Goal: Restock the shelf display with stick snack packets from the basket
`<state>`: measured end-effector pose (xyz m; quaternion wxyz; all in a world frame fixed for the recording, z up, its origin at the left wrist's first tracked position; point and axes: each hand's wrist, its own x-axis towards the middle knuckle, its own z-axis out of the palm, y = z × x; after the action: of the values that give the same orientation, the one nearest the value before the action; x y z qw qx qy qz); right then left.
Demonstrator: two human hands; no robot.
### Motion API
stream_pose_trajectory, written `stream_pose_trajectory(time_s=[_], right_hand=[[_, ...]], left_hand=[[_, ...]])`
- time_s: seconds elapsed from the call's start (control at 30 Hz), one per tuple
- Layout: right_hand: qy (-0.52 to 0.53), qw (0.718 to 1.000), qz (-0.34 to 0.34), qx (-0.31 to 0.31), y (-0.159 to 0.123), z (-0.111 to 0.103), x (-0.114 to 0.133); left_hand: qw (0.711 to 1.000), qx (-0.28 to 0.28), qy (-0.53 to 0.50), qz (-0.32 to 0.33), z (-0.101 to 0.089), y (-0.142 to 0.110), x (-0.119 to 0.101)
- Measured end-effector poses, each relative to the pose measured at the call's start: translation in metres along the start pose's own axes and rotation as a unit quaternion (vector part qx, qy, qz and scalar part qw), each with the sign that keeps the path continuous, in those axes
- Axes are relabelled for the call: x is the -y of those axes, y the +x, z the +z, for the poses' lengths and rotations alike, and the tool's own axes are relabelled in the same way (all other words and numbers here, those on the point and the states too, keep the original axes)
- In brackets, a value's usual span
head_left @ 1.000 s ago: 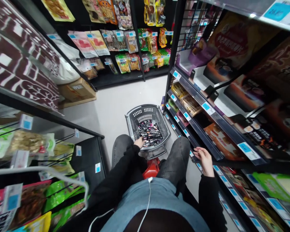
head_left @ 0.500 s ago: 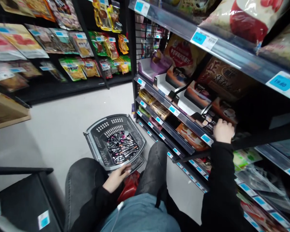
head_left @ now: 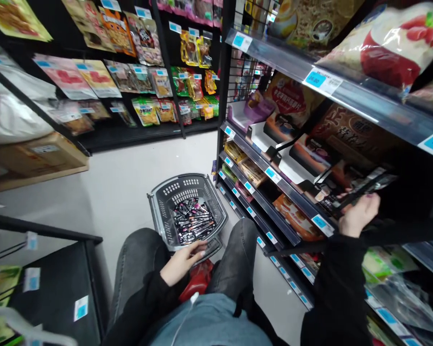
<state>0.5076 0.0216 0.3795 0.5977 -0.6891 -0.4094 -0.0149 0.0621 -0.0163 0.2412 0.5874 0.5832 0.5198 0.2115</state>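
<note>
At the shelf on the right, my right hand (head_left: 359,215) is closed around slim black stick sachets (head_left: 371,185), tilted above an open display box (head_left: 323,194); their exact number cannot be made out. My left hand (head_left: 184,262) rests by the near edge of the grey shopping basket (head_left: 160,216), fingers stretched out and holding nothing. Inside the basket lies a loose heap of similar slim dark sachets (head_left: 195,221). The basket stands on the floor in front of my knees.
More display boxes (head_left: 310,154) line the same shelf, beneath an upper shelf with a large red and white bag (head_left: 393,48). Snack bags (head_left: 146,113) hang on the far rack. A cardboard box (head_left: 39,158) lies left, and a black shelf (head_left: 57,288) flanks me at lower left.
My right hand has lifted from inside the display box and now shows black sachets in its grip. The view has swung left. My left hand stays by the basket.
</note>
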Motion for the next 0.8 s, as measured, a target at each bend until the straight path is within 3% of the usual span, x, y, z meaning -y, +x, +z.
stream_pose_trajectory(time_s=[0.03, 0.1, 0.2, 0.3, 0.37, 0.43, 0.57, 0.8], right_hand=[[0.109, 0.992, 0.042, 0.054, -0.02, 0.008, 0.014], [0.245, 0.933, 0.147, 0.218, -0.068, 0.026, 0.042], [0.325, 0.789, 0.278, 0.442, -0.14, 0.049, 0.077], [0.355, 0.658, 0.318, 0.583, -0.191, 0.065, 0.094], [0.36, 0.612, 0.313, 0.631, -0.21, 0.071, 0.097], [0.359, 0.604, 0.309, 0.641, -0.219, 0.073, 0.096], [0.34, 0.622, 0.281, 0.647, -0.214, 0.064, 0.092], [0.296, 0.604, 0.258, 0.694, -0.202, 0.046, 0.08]], left_hand=[[1.0, 0.0, -0.012, 0.008, 0.001, -0.002, -0.009], [0.998, -0.003, -0.048, 0.027, 0.003, -0.007, -0.029], [0.988, -0.008, -0.139, 0.071, 0.007, -0.017, -0.063], [0.968, -0.039, -0.215, 0.127, 0.008, -0.026, -0.091], [0.966, -0.052, -0.213, 0.135, 0.006, -0.029, -0.101], [0.972, -0.057, -0.193, 0.121, 0.002, -0.029, -0.105], [0.972, -0.067, -0.203, 0.102, -0.01, -0.029, -0.1], [0.981, 0.102, -0.156, 0.058, -0.014, -0.035, -0.099]])
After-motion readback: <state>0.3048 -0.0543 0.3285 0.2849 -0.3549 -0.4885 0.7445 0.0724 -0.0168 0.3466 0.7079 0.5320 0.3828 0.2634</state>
